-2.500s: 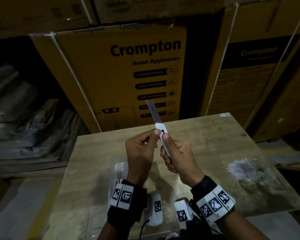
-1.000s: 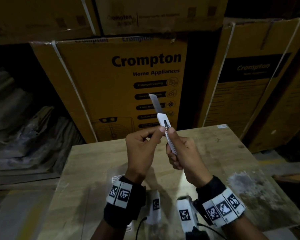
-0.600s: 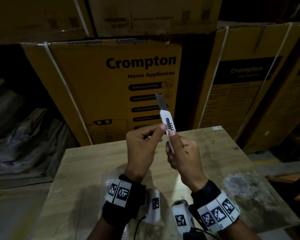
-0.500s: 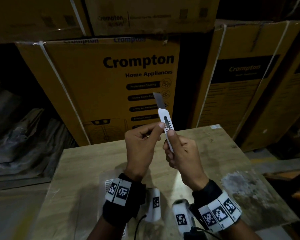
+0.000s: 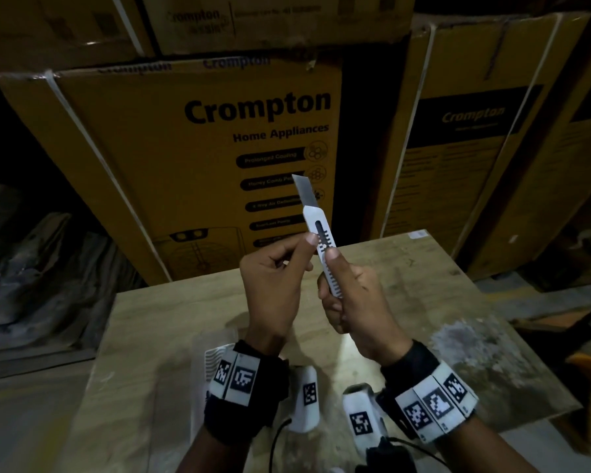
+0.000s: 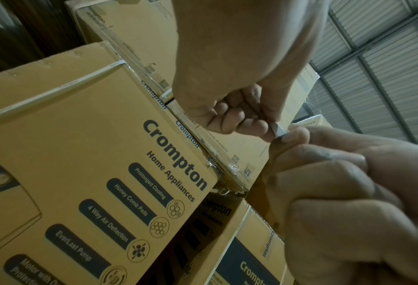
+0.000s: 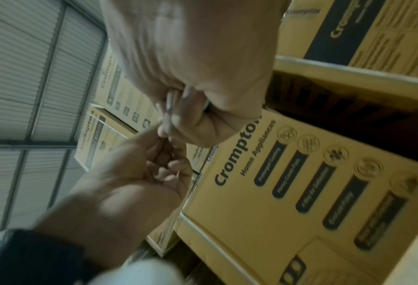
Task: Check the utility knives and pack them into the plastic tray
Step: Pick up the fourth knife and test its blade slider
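Note:
A white utility knife (image 5: 322,245) stands upright over the table with a short length of grey blade (image 5: 306,192) out of its tip. My right hand (image 5: 331,278) grips the handle, thumb on the slider track. My left hand (image 5: 307,242) pinches the knife's upper body from the left. In the left wrist view the left hand (image 6: 227,86) pinches the knife's edge (image 6: 279,132). The right wrist view shows the right hand (image 7: 190,67) curled round the knife (image 7: 169,108). A white ribbed plastic tray (image 5: 214,356) peeks out below my left wrist, mostly hidden.
The wooden table (image 5: 423,285) has a grey stained patch (image 5: 475,343) at the right. Stacked yellow Crompton cartons (image 5: 202,158) stand close behind the table. Crumpled grey sheets (image 5: 31,285) lie on the floor to the left.
The blade sticks out less than it did 2.5 s ago, and my right thumb sits lower on the slider track. Both hands keep their hold on the knife.

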Tool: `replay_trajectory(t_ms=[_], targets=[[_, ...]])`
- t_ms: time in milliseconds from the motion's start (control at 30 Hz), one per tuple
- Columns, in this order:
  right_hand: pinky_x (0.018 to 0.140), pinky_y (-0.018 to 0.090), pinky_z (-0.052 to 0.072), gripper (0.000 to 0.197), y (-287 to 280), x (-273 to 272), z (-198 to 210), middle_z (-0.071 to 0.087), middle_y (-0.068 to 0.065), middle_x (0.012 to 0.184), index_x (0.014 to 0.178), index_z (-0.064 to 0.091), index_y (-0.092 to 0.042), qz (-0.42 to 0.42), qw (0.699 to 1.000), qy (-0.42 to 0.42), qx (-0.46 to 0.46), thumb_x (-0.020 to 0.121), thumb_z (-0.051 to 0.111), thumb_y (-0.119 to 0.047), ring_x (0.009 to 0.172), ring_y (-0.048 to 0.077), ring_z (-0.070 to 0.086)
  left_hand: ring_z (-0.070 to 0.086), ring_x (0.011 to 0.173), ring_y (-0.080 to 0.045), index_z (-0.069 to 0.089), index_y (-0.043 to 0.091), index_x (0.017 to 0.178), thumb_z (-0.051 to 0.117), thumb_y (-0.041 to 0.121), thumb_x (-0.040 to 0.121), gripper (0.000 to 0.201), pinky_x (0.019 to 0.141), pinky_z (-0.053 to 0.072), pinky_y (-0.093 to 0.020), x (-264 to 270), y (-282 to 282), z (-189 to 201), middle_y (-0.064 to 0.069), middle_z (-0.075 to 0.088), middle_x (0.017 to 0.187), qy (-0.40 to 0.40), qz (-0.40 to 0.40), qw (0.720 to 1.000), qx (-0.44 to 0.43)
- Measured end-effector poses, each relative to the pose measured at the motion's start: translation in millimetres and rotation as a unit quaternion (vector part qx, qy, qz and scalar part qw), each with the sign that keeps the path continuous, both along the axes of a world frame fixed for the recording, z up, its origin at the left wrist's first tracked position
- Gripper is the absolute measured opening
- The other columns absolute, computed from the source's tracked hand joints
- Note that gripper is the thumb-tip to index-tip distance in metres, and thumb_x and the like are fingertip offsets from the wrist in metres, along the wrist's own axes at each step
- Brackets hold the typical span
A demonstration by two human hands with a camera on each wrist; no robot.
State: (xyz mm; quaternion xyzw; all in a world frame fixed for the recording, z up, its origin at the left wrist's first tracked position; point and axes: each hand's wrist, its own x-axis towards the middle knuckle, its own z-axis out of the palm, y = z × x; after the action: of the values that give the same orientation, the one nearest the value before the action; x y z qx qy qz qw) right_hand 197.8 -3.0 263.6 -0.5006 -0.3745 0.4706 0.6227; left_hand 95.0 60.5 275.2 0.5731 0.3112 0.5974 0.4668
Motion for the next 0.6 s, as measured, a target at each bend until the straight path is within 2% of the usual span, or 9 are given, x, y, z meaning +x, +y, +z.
replay_trajectory(t_ms=[200,333,467,600], targets=[[0.044,0.02,0.019,0.057,0.1,-7.1,-3.0,0.031,0.001,0.046,0.056,0.052,-0.014,-0.009,1.0,0.014,0.013,0.096,0.049,-0.054,0.034,0.011,0.025,0.054,0.052,0.0,0.079,0.015,0.092,0.073,0.008,0.09,0.01,0.052,0.041,-0.017,-1.4,-2.3,1.6,0.012,0.07,0.062,0.001,-0.004,1.0,0.015],[0.043,0.018,0.02,0.054,2.4,-10.3,-7.5,0.03,0.003,0.048,0.057,0.051,-0.016,-0.014,1.0,0.011,0.014,0.099,0.047,-0.049,0.034,0.011,0.026,0.056,0.054,-0.006,0.08,0.01,0.095,0.073,0.009,0.09,0.009,0.052,0.043,-0.025,-3.3,-1.0,-1.3,0.007,0.073,0.066,0.002,0.007,1.0,0.012],[0.045,0.021,0.018,0.05,5.6,-11.2,-9.9,0.033,0.001,0.051,0.066,0.055,-0.014,0.016,0.999,0.034,-0.002,0.102,0.045,-0.048,0.04,0.011,0.027,0.061,0.06,-0.008,0.08,0.01,0.097,0.073,0.009,0.09,0.01,0.058,0.05,-0.032,-3.8,1.8,-1.7,0.001,0.079,0.078,0.003,0.019,1.0,0.002],[0.044,0.023,0.018,0.049,4.3,-6.6,-11.7,0.037,0.002,0.056,0.083,0.059,-0.008,0.057,0.998,0.031,-0.001,0.102,0.043,-0.05,0.042,0.012,0.03,0.064,0.063,-0.01,0.081,0.014,0.095,0.073,0.011,0.09,0.01,0.059,0.052,-0.036,-7.1,5.2,-2.5,-0.001,0.08,0.083,0.007,0.022,1.0,0.004]])
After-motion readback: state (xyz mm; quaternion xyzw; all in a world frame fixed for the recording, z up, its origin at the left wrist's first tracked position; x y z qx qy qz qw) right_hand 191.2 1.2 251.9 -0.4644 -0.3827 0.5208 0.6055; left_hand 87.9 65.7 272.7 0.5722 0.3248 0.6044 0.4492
